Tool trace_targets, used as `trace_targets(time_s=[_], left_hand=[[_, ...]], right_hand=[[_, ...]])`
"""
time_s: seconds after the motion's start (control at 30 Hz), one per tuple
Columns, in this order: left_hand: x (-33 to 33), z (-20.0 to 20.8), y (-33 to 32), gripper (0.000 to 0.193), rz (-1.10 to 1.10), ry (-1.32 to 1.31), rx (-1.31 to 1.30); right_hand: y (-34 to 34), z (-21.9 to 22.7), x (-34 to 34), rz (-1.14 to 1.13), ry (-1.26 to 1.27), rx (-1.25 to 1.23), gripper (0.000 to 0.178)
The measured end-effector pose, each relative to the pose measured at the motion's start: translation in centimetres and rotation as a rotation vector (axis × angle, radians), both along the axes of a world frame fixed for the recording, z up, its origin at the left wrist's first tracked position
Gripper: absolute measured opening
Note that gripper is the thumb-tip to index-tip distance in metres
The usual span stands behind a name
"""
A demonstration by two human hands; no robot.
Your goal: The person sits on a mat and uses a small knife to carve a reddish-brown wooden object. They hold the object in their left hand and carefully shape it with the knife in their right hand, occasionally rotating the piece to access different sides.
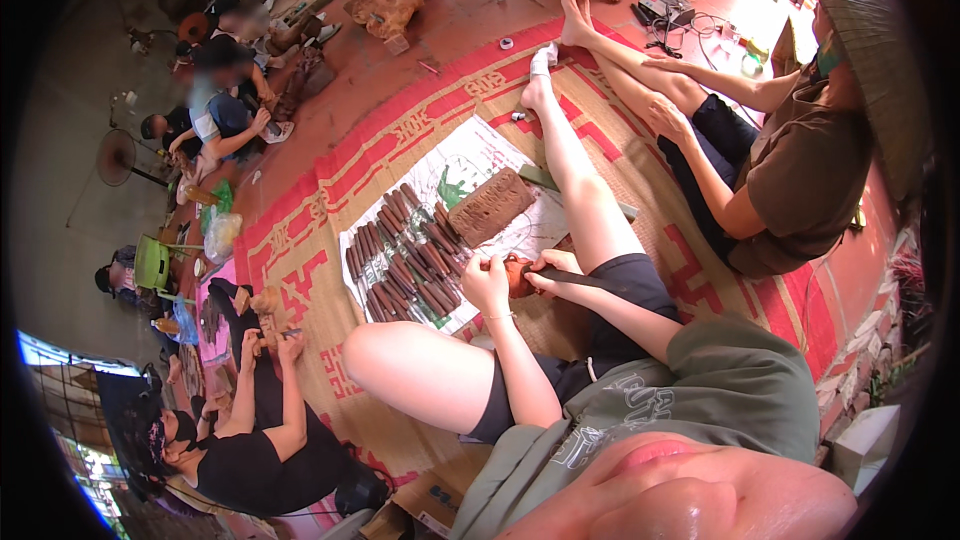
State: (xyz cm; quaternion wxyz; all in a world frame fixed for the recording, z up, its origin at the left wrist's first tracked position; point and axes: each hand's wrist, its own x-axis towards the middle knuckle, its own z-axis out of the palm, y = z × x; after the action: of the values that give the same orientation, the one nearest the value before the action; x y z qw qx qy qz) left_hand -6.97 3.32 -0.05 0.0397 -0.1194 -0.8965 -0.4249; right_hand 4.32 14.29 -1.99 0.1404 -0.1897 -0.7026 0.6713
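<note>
A small reddish-brown carved wooden piece (519, 277) is held low between my legs. My left hand (487, 286) is closed around its left side. From the other side, my right hand (556, 268) comes up against it with curled fingers; what they grip is too small to make out. Just beyond my hands, many slim dark-handled carving tools (405, 252) lie in rows on a white printed sheet (480, 145). A rough brown brick (491, 208) rests on the sheet, right of the tools.
A patterned straw mat (330, 210) lies beneath me. To the right sits a person in a brown shirt (810, 155); at lower left another person in black (270, 450) handles a pale wooden carving (270, 315). Others work at the far left. An electrical box (664, 8) with cables stands beyond.
</note>
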Motion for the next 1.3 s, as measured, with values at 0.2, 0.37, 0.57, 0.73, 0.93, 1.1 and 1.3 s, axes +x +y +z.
trace_targets(time_s=[0.2,0.37,0.57,0.73,0.93,1.1,1.3], left_hand=[[0.1,-0.3,-0.2,0.021,0.004,0.019,0.036],[0.2,-0.4,-0.1,0.021,-0.005,-0.007,0.024],[0.1,0.0,-0.3,0.020,-0.015,0.034,0.064],[0.3,-0.4,-0.4,0.019,-0.001,0.012,0.048],[0.3,-0.4,-0.2,0.020,-0.015,0.051,0.072],[0.2,-0.2,-0.6,0.021,0.000,-0.048,0.042],[0.4,0.2,-0.2,0.021,-0.015,0.039,0.069]], right_hand=[[0.0,-2.5,0.8,0.018,0.183,0.124,0.021],[-0.7,-1.8,0.2,-0.058,0.094,-0.114,0.018],[-0.2,-3.3,0.6,-0.014,0.293,0.095,0.017],[-0.6,-1.8,0.7,-0.031,0.167,-0.122,0.017],[-0.6,-0.7,0.6,-0.039,0.087,-0.165,0.017],[-0.8,-2.7,0.6,-0.048,0.225,-0.047,0.018],[-0.6,-1.7,0.3,-0.032,0.087,-0.098,0.020]])
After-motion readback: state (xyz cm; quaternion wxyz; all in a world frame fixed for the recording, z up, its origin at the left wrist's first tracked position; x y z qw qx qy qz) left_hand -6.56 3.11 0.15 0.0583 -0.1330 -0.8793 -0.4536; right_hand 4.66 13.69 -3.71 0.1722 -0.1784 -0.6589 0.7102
